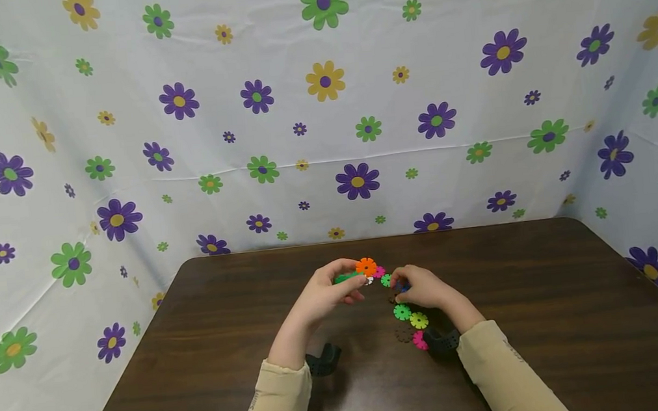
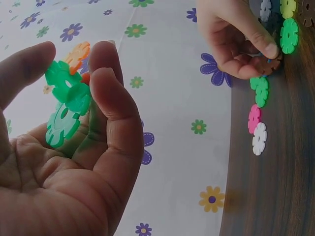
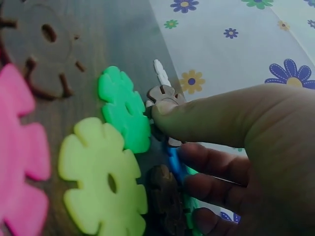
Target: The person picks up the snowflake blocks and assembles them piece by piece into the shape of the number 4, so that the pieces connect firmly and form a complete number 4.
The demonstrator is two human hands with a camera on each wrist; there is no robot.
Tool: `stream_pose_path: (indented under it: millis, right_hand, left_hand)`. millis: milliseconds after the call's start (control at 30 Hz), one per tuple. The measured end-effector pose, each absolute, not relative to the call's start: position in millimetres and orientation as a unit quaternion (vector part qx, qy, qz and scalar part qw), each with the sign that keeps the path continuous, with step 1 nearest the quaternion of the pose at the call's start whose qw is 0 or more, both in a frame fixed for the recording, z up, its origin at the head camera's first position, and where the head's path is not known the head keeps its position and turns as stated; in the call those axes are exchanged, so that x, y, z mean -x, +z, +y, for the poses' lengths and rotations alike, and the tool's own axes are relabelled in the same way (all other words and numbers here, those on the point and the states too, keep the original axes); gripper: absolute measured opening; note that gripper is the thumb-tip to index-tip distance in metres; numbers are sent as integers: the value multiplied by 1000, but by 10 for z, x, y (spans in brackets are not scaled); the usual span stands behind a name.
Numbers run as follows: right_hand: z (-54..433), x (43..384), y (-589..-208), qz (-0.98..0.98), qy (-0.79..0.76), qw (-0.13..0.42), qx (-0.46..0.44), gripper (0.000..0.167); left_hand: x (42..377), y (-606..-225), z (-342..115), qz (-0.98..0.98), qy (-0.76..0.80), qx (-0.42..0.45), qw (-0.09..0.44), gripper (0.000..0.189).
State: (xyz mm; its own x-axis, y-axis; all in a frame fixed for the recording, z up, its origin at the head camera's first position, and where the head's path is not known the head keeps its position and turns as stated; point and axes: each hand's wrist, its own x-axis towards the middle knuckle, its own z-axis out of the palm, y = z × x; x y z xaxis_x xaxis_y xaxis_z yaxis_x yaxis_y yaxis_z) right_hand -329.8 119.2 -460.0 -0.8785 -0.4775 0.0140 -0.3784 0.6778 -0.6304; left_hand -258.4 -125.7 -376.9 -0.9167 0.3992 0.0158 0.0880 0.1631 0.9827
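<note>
Two hands at work over a dark wooden table [image 1: 228, 332]. Left hand [image 1: 333, 288]: raised at the left of the far end of a curved row of notched flower-shaped discs; fingers curled, part-closed, gripping a cluster of green discs [image 2: 76, 98] with an orange disc [image 1: 366, 267] at its right side.

Right hand [image 1: 424, 286]: over the middle of the row, thumb and fingers nearly closed, pinching a brown disc [image 3: 165, 92]. Blue disc [image 1: 405, 287] partly hidden beneath it.

Row, far to near: white disc [image 2: 259, 139] and pink disc [image 1: 379, 271] just right of the left hand's fingertips as seen from the head; small green disc [image 1: 386, 280] between the hands; nearer than the right hand, bright green disc [image 1: 401, 312], yellow-green disc [image 1: 419, 320], dark disc [image 1: 403, 335], and near pink disc [image 1: 420, 340] beside the right wrist strap [image 1: 442, 340].

Writing: dark lettering along the left sleeve [image 1: 277, 393], too small to read surely; similar marks on the right sleeve [image 1: 504, 366], illegible.
</note>
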Motion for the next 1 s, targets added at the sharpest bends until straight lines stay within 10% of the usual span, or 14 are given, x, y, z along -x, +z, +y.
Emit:
stream_pose_path:
  millis: [1000]
  right_hand:
    - [1165, 3071, -3984, 763, -610, 37, 211, 19]
  left_hand:
    - [2580, -3792, -1225, 768, 604, -162, 136, 32]
